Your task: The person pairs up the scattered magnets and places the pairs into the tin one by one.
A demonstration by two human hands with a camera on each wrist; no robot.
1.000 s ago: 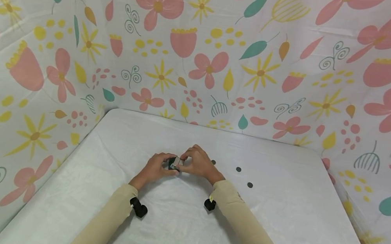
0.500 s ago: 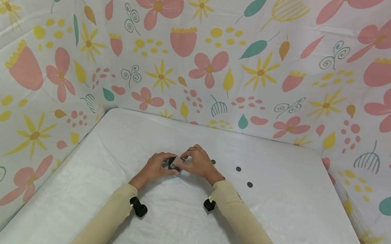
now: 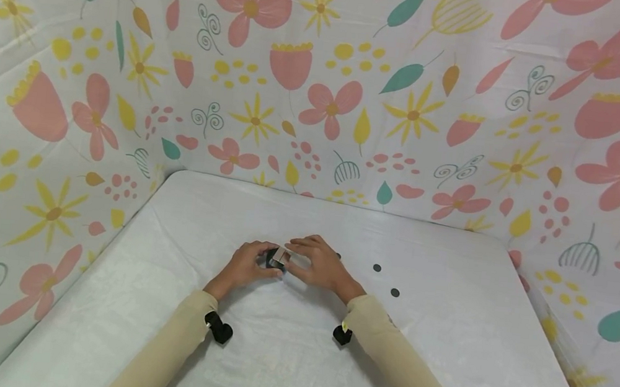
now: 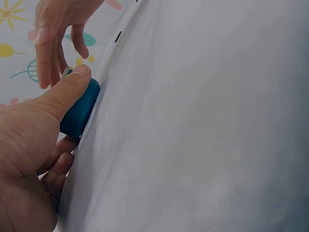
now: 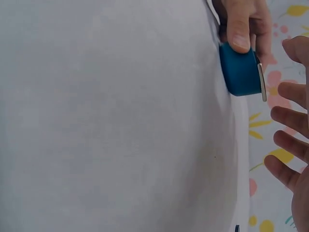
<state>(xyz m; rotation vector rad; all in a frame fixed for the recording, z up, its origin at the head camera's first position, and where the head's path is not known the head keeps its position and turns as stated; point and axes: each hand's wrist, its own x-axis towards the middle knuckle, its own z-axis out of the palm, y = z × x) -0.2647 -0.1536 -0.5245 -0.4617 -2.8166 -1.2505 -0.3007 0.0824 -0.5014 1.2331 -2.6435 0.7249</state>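
Note:
A small teal, round-sided object point(image 5: 241, 72) with a flat metal plate point(image 5: 262, 83) on one face stands on the white-covered table; its exact kind is unclear. My left hand point(image 3: 247, 266) grips it from the left, thumb point(image 4: 71, 89) along the near side and fingers behind. In the head view the object point(image 3: 278, 257) shows its metal top between both hands. My right hand point(image 3: 322, 267) hovers just right of it, fingers loosely spread. The right wrist view shows those right fingers point(image 5: 289, 118) apart from the plate, holding nothing.
Small dark discs lie flat to the right of the hands: one disc point(image 3: 377, 268), another disc point(image 3: 395, 293), and a third disc point(image 3: 339, 257) partly hidden by my right hand. Flower-printed cloth point(image 3: 329, 108) hangs behind and beside the white table point(image 3: 440, 355).
My right hand, earlier with its fingers at the metal plate, has drawn back slightly to the right and its fingers have loosened. The left hand keeps its grip in place.

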